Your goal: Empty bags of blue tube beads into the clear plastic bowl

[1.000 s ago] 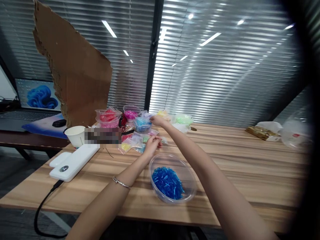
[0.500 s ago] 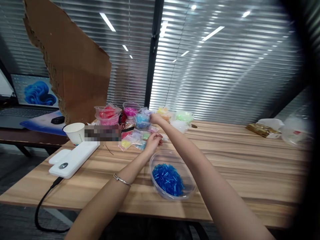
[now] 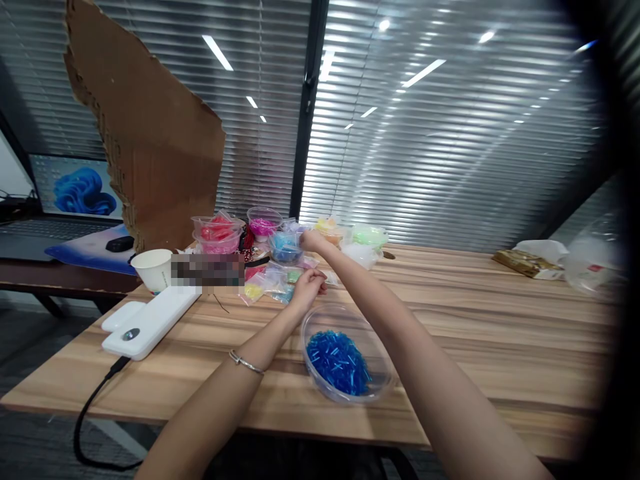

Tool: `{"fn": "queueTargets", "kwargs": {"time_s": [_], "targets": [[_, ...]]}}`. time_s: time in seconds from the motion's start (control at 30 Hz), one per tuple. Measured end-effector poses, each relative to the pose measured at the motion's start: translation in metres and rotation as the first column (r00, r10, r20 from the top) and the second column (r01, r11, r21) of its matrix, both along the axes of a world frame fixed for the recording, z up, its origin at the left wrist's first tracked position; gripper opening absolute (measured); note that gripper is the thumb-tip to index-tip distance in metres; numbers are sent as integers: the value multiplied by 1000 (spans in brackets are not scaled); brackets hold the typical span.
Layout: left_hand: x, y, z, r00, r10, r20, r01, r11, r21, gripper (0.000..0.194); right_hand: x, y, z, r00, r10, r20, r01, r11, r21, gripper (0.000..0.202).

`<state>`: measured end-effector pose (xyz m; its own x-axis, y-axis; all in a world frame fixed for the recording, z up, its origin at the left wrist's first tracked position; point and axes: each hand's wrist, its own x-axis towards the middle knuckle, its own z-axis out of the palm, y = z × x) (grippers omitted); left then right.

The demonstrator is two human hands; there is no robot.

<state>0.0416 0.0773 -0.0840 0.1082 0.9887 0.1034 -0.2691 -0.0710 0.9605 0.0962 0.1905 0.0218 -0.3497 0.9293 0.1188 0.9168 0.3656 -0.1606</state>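
Note:
My left hand (image 3: 309, 288) hovers over the small plastic packets on the table, its fingers curled together; whatever they hold, if anything, is too small to make out. Farther back, my right hand (image 3: 311, 241) is at the right rim of a clear tub of light blue pieces (image 3: 285, 246). The back of that hand hides its fingers. In front of both hands, between my forearms, stands a large clear oval tub (image 3: 377, 340) with a heap of dark blue short tubes (image 3: 339, 363). A packet with yellow bits (image 3: 253, 291) lies left of my left hand.
Tubs of red and pink pieces (image 3: 219, 233), magenta pieces (image 3: 262, 227) and pale green pieces (image 3: 369, 235) line the back. A paper cup (image 3: 153, 270) and a white power strip-like device (image 3: 155, 323) stand left. Tall cardboard (image 3: 165, 147) rises behind. Tissues (image 3: 530, 260) lie far right.
The view has shifted very slightly, so everything sits a little lower and to the right. Both hands keep almost the same places over the table.

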Motion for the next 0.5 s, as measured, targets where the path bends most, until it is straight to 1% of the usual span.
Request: {"fn": "queueTargets", "kwargs": {"time_s": [0.17, 0.3, 0.4, 0.43, 0.5], "targets": [[1, 1, -1, 999, 16, -28, -15, 1000, 23, 5, -2, 1, -2, 998, 40, -38, -40, 999, 5, 36], [1, 3, -3, 993, 86, -79, -81, 994, 66, 5, -3, 4, -4, 998, 31, -63, -31, 1000, -2, 36], [-4, 2, 0, 966, 226, -122, -207, 966, 155, 8, -2, 8, -4, 997, -7, -78, 6, 1000, -18, 36], [-8, 0, 2, 947, 293, -130, -265, 944, 196, 13, 0, 9, -2, 996, -22, -84, 21, 1000, -22, 35], [-16, -2, 9, 896, 423, -134, -374, 882, 286, 30, 4, 12, 1, 993, -53, -101, 51, 998, -24, 35]]}}
